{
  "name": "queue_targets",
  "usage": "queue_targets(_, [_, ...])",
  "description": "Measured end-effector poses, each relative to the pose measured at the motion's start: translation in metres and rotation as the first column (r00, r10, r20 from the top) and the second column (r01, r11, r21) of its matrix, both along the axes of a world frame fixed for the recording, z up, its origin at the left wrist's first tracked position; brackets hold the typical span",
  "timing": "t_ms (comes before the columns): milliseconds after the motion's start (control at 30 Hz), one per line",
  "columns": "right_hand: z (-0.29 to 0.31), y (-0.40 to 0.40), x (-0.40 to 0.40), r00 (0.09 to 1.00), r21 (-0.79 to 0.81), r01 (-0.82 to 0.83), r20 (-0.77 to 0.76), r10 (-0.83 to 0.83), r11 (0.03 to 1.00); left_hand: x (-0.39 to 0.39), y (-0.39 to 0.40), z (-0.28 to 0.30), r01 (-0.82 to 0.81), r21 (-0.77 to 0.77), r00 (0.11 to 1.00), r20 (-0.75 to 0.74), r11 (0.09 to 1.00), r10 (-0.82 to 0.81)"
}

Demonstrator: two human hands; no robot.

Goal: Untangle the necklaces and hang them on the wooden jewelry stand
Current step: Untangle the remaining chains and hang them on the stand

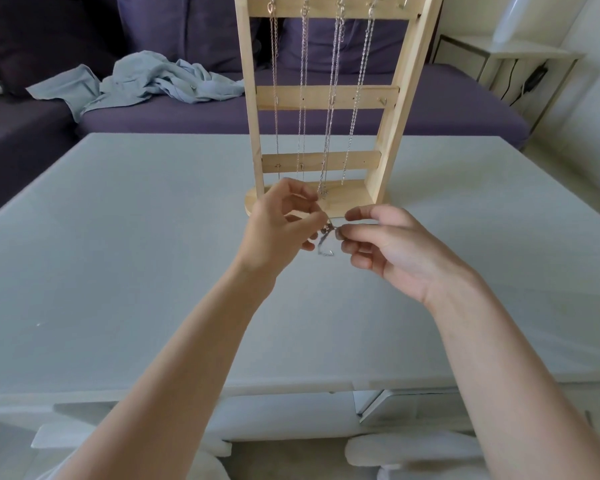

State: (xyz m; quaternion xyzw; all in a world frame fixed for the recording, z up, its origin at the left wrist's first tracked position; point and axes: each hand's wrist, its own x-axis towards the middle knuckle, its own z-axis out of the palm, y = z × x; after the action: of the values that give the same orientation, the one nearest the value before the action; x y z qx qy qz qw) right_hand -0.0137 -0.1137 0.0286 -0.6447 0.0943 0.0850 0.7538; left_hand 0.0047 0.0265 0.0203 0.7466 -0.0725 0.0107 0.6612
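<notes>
Pinched between both hands just above the pale table (pixel 118 258), a small knot of silver chain (pixel 326 242) is being worked loose. The left hand (pixel 281 230) is closed on one side of the tangle with thumb and fingertips, while the right hand (pixel 388 244) nips the other side, so that the strands can be drawn apart; a short loop is left dangling beneath the fingers. Just beyond the hands, the wooden jewelry stand (pixel 326 98) is set upright within easy reach, presumably so that each freed piece can be lifted straight onto a hook. Four necklaces (pixel 331 81) are already hung from its top bar, well above the hands, kept apart on separate hooks. Farther off to the left, a crumpled blue cloth (pixel 146 81) is seen on a purple sofa (pixel 430 112).
</notes>
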Motion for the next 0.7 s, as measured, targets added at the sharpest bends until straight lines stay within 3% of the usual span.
queue_targets(233, [-0.001, -0.006, 0.000, 0.998, -0.030, 0.054, 0.026, -0.053, 0.998, -0.003, -0.007, -0.010, 0.159, 0.296, 0.986, -0.005, 0.942, -0.164])
queue_targets(400, [-0.001, -0.006, 0.000, 0.999, 0.003, 0.046, 0.023, -0.046, 0.999, -0.006, -0.006, -0.008, 0.115, 0.296, 0.993, -0.021, 0.948, -0.114])
queue_targets(567, [0.000, -0.006, 0.000, 0.999, 0.074, 0.040, 0.024, -0.042, 0.996, -0.007, -0.003, -0.005, 0.146, 0.194, 0.989, -0.065, 0.970, -0.136])
queue_targets(700, [-0.001, -0.005, 0.001, 0.997, 0.121, 0.079, 0.008, -0.081, 0.989, -0.003, -0.003, -0.007, 0.104, 0.287, 0.995, -0.022, 0.952, -0.102])
